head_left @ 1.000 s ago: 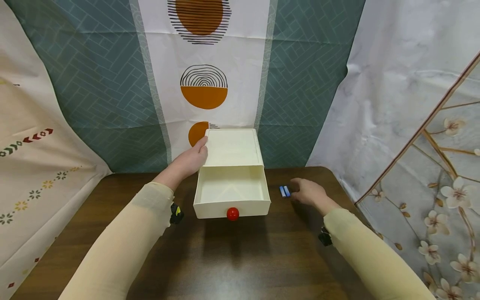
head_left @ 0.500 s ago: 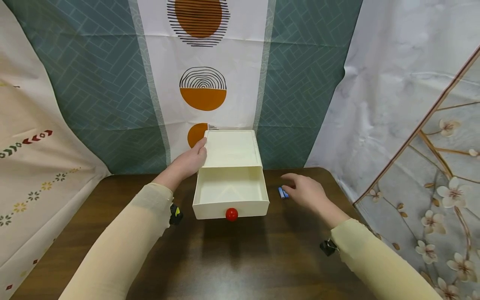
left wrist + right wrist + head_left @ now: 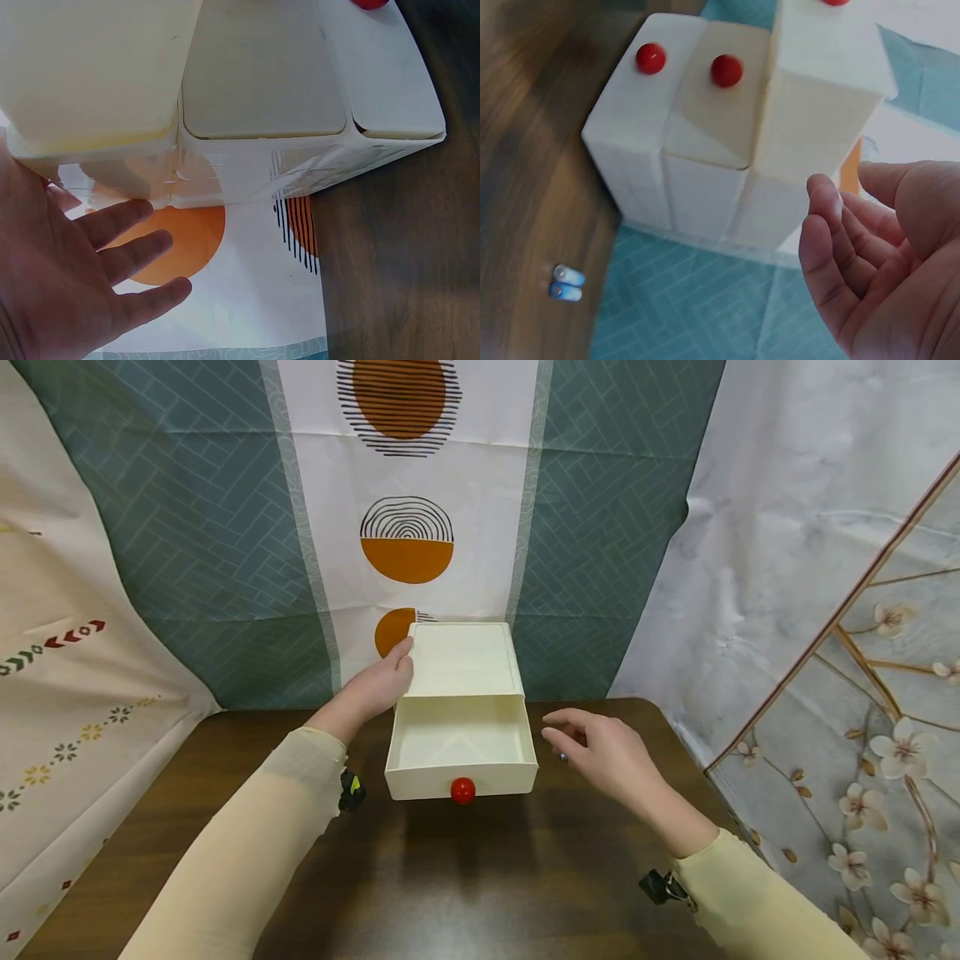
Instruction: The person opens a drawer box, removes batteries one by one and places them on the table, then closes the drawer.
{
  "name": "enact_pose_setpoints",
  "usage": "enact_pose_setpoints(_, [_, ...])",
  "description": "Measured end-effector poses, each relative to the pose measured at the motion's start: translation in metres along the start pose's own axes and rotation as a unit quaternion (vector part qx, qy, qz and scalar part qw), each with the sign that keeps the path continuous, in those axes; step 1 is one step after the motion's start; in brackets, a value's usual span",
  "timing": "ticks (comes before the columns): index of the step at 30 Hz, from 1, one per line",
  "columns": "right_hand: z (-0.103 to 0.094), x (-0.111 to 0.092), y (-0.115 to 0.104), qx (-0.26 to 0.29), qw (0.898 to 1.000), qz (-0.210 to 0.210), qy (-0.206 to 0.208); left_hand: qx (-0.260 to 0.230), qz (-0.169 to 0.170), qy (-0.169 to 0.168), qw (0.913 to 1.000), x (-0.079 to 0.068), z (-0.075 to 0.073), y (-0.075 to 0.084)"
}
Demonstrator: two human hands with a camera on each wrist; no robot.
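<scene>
A white cabinet (image 3: 465, 658) with small drawers stands at the back of the table. Its top drawer (image 3: 460, 781) is pulled out, with nothing inside, and has a red knob (image 3: 462, 791). My left hand (image 3: 373, 687) rests against the cabinet's upper left side; three fingers show extended and spread in the left wrist view. My right hand (image 3: 606, 750) hovers right of the drawer, fingers loosely bent and holding nothing. Two blue-and-white batteries (image 3: 568, 283) lie side by side on the table, mostly hidden beneath that hand in the head view.
Two lower drawers, with red knobs (image 3: 727, 70), are closed. The dark wooden table (image 3: 450, 893) extends toward me. A patterned cloth (image 3: 600, 527) hangs right behind the cabinet, and a floral one (image 3: 847, 735) borders the right side.
My right hand has moved left and up, from beside the batteries to over them, close to the open drawer. My left hand stays at the cabinet.
</scene>
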State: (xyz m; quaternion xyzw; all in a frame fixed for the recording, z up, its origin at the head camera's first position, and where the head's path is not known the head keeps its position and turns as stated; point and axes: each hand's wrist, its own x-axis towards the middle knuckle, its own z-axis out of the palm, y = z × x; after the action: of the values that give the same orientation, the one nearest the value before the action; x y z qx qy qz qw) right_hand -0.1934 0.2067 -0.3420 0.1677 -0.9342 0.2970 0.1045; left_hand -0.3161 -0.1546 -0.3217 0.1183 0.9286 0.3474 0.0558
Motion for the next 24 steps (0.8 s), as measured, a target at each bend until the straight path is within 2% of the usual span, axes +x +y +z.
enact_pose_setpoints(5, [-0.003,-0.009,-0.013,0.022,1.0,-0.004,0.01,-0.004,-0.001,-0.001,1.0,0.001,0.001,0.0])
enact_pose_setpoints(11, [-0.005,-0.018,-0.03,0.023,0.999,-0.024,0.023,-0.007,-0.002,0.001,1.0,0.0,0.001,0.0])
enact_pose_setpoints(17, [-0.003,-0.027,-0.046,0.013,0.997,-0.066,0.04,-0.004,-0.008,0.003,1.0,-0.002,0.001,0.002])
enact_pose_setpoints(24, [0.004,-0.035,-0.059,0.017,0.992,-0.12,0.04,-0.001,-0.01,0.003,0.9999,-0.003,0.001,0.002])
